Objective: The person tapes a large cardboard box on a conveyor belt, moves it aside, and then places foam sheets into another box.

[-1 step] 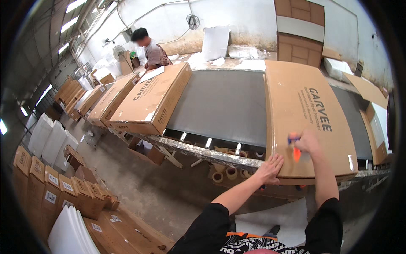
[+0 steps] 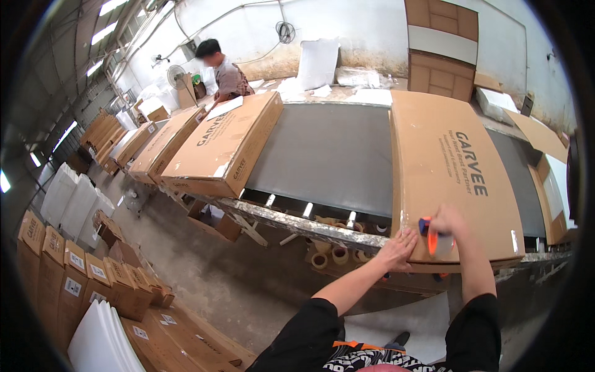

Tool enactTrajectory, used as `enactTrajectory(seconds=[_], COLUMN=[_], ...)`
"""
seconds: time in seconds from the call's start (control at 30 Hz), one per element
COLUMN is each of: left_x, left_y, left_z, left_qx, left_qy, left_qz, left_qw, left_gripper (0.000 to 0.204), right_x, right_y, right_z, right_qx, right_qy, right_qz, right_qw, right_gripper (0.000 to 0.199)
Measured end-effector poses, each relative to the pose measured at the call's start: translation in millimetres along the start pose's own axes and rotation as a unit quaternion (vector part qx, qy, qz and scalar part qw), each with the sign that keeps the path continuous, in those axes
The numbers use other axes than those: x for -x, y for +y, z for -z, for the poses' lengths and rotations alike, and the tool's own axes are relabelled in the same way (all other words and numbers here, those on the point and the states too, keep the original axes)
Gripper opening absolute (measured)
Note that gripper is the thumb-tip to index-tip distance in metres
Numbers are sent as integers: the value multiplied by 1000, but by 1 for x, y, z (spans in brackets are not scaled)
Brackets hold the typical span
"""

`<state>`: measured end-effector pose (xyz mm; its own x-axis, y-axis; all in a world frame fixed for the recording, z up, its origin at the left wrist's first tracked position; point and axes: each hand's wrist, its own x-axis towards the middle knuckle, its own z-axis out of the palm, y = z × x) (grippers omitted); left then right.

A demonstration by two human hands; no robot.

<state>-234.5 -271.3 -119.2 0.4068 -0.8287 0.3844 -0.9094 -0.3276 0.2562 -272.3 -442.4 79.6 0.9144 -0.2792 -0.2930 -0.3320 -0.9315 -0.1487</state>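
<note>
A large flat brown carton (image 2: 434, 161) lies across the belt in front of me. My left hand (image 2: 398, 249) presses its near left corner, fingers stretched out over the top edge. In my right hand (image 2: 451, 222), closed and a little blurred, is an orange and blue tape dispenser (image 2: 432, 240). It sits low over the near part of the carton's top, beside my left hand. A clear round tape roll seems to show at its side. Whether the dispenser touches the cardboard I cannot tell.
The dark conveyor belt (image 2: 328, 155) runs left to right. More cartons (image 2: 223, 146) stand on it at left, near a co-worker (image 2: 228, 77). An opened carton (image 2: 553, 186) is at far right. Tape rolls (image 2: 339, 254) sit beneath. Stacked cartons (image 2: 65, 273) and white foam sheets (image 2: 102, 341) are lower left.
My right hand has shifted slightly toward me, and the tape dispenser has turned so more of its orange part and roll shows. My left hand stays on the corner.
</note>
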Motion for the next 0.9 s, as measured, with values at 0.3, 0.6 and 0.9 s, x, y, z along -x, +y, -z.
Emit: enactTrajectory(seconds=[0.3,0.6,0.9], left_x=[9,21,70], left_y=[12,10,-25], left_z=[76,130,111], left_qx=[-3,-56,-48], left_qy=[-87,50,-26], left_qz=[36,5,57], left_qw=[996,997,997], left_gripper=[95,84,93], right_x=[98,103,167], right_y=[-62,130,359], right_z=[-76,-348,-151], right_qx=[93,-333,-783], right_qy=[-62,89,271], right_qz=[-29,38,-164], right_qw=[993,938,535], right_gripper=[41,55,62])
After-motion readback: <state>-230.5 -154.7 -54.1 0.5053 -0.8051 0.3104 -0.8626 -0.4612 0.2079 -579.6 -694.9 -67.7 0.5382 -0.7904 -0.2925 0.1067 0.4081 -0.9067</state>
